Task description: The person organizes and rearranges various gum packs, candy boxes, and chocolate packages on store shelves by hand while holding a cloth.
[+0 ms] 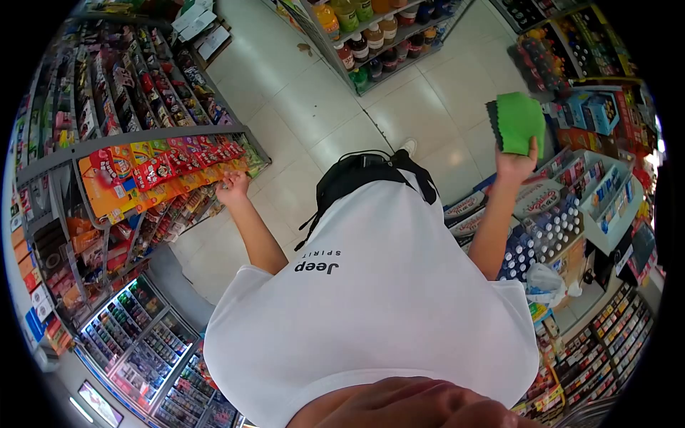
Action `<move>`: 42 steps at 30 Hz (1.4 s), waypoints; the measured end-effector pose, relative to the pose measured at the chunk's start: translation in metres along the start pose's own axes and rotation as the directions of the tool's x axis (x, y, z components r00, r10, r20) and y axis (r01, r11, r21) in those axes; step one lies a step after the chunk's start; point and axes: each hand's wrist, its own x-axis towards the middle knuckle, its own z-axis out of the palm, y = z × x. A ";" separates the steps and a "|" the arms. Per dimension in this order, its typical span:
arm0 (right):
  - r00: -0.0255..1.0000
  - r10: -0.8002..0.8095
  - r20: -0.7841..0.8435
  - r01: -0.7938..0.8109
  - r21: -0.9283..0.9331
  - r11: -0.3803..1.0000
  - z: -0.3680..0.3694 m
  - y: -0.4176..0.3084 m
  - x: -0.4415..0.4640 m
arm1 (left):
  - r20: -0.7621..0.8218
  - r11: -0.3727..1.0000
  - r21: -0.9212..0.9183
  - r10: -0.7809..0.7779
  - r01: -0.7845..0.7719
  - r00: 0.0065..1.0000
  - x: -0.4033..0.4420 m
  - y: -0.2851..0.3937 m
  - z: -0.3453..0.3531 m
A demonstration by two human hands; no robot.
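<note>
My right hand is raised on the right, its fingers wrapped round the lower edge of a green cloth with zigzag edges. A dark grey layer shows along the cloth's left side. On the left, my left hand is beside the end of a shelf of snacks, its fingers loosely bent and apart. Nothing shows in it. Close by hang red candy packets above an orange row of packets; whether the fingertips touch them I cannot tell.
Grey shop shelving full of packets stands on the left. A shelf of drink bottles is ahead across the tiled floor. Bottled water packs and a grey rack are on the right. A lit fridge is lower left.
</note>
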 end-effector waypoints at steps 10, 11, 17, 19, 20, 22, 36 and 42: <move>0.937 0.350 0.023 -0.332 -0.264 0.906 0.027 0.011 0.100 | -0.106 0.983 -0.155 0.079 -0.095 0.991 -0.112 -0.029 -0.088; 0.905 0.424 0.016 -0.401 -0.300 0.866 0.030 0.031 0.097 | -0.128 0.976 -0.178 0.104 -0.126 0.986 -0.118 -0.023 -0.099; 0.586 0.809 0.033 -0.771 -0.283 0.570 0.050 0.136 0.057 | -0.176 0.886 -0.342 0.268 -0.314 0.947 -0.157 0.026 -0.144; 0.514 0.858 0.007 -0.794 -0.374 0.479 0.060 0.174 0.045 | -0.158 0.854 -0.381 0.317 -0.354 0.935 -0.173 0.040 -0.156; 0.464 0.885 -0.022 -0.794 -0.454 0.405 0.063 0.193 0.043 | -0.143 0.841 -0.390 0.346 -0.374 0.927 -0.184 0.045 -0.164; 0.373 0.922 -0.102 -0.770 -0.588 0.246 0.068 0.228 0.037 | -0.156 0.814 -0.414 0.378 -0.408 0.913 -0.199 0.054 -0.188; 0.347 0.935 -0.067 -0.718 -0.661 0.219 0.144 0.401 -0.065 | -0.317 0.616 -0.648 0.316 -0.448 0.894 -0.098 0.176 -0.250; 0.233 0.970 -0.074 -0.589 -0.804 0.080 0.204 0.485 -0.158 | -0.250 0.701 -0.641 0.194 -0.313 0.948 -0.038 0.171 -0.207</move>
